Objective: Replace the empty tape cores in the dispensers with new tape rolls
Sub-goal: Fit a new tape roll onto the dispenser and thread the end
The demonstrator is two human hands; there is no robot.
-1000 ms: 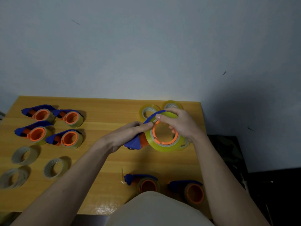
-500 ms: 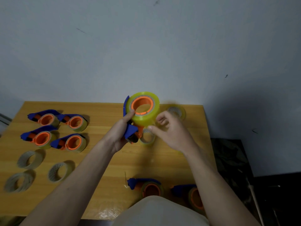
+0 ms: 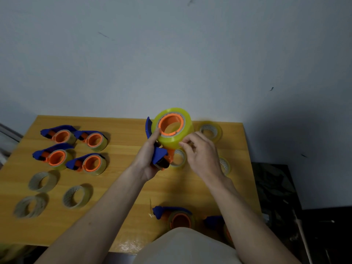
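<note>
Head view: a blue dispenser (image 3: pixel 157 156) with an orange hub is held upright above the worktop (image 3: pixel 122 180) in the grip of the left hand (image 3: pixel 147 159), fingers curled round its handle. A thick yellow roll (image 3: pixel 174 128) is seated on the hub, its open face turned toward the camera. The right hand (image 3: pixel 200 151) is just right of the roll, fingertips pinched at its lower edge; what lies between them cannot be told.

Well left of the held dispenser, four loaded dispensers (image 3: pixel 74 147) are laid in two rows of two. Below these, three grey empty cores (image 3: pixel 49 193) are lying. Behind and right of the held dispenser, three spare rolls (image 3: pixel 211 131) are seen on the worktop, two partly hidden by the hands. Nearer the camera than the held dispenser, two more dispensers (image 3: pixel 175 216) lie at the worktop's edge, one partly hidden by the right forearm.
</note>
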